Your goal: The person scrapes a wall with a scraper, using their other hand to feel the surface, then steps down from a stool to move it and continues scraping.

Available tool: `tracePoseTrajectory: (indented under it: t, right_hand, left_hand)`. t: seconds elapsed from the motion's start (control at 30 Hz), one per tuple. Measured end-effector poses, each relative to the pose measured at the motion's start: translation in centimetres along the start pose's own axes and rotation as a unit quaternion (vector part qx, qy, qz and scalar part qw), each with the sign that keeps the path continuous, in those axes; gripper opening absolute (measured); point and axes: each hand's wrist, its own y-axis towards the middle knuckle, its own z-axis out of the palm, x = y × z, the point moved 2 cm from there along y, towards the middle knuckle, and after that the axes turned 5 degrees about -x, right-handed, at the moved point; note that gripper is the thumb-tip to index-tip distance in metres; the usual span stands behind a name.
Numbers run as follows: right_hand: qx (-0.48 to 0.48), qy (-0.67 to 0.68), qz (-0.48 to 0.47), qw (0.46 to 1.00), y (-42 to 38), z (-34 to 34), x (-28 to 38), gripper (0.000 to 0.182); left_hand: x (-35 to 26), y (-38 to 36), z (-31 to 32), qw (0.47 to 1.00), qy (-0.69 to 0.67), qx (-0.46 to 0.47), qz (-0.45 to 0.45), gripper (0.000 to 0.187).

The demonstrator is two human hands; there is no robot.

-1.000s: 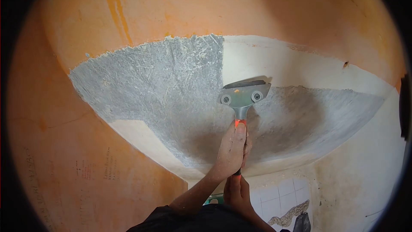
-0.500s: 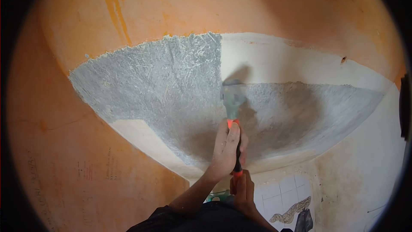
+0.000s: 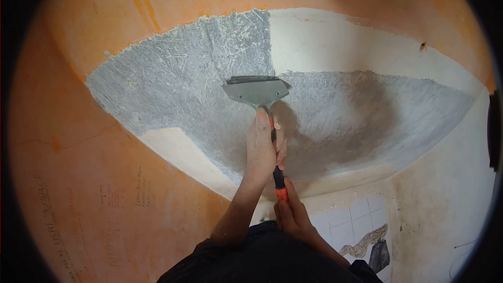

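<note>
A wall scraper [image 3: 255, 92] with a wide grey metal head and a black and red handle lies across my view, its blade edge against the grey bare patch [image 3: 173, 84] of the wall. My left hand [image 3: 262, 144] is wrapped round the upper handle just below the head, thumb along it. Lower down, my right hand [image 3: 293, 210] grips the red butt end of the handle. The blade's right corner sits near the lower left corner of the off-white paint [image 3: 335, 42]. Pale dust marks my left hand and forearm.
Orange painted wall [image 3: 105, 167] with handwriting on it lies to the left. A pale strip [image 3: 194, 157] borders the patch at lower left. White tiles [image 3: 340, 225] with a broken edge and a dark object [image 3: 380, 256] show at lower right. Shadows fall across the grey surface.
The scraper head has swung from a narrow, blurred view to face-on and shifted up and left, off the off-white edge. Both hands have moved up and slightly left with it.
</note>
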Motion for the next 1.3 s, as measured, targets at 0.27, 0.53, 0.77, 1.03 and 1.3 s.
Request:
tracePoseTrajectory:
  t: [0.27,0.53,0.77,1.03,1.3]
  right_hand:
    - [-0.026,-0.075,-0.069,0.994,0.1,0.1,0.5,0.058]
    - [-0.036,-0.09,-0.065,0.993,-0.6,0.2,2.0,0.058]
    - [-0.03,-0.1,-0.055,0.993,-0.1,-0.3,3.2,0.059]
    - [-0.007,-0.054,-0.049,0.997,-0.9,-0.3,4.1,0.06]
    - [0.005,0.014,-0.022,1.0,-1.0,0.0,5.8,0.059]
  left_hand:
    - [-0.5,-0.2,0.6,1.0,0.002,-0.018,0.016,0.046]
    - [-1.0,-0.3,0.9,0.999,-0.032,-0.013,0.018,0.045]
    - [-1.5,-0.2,1.4,0.998,-0.051,-0.019,0.01,0.045]
    - [-2.6,-0.1,2.0,0.997,-0.079,-0.009,0.015,0.043]
    - [-3.2,-0.1,2.4,0.991,-0.134,0.003,0.019,0.039]
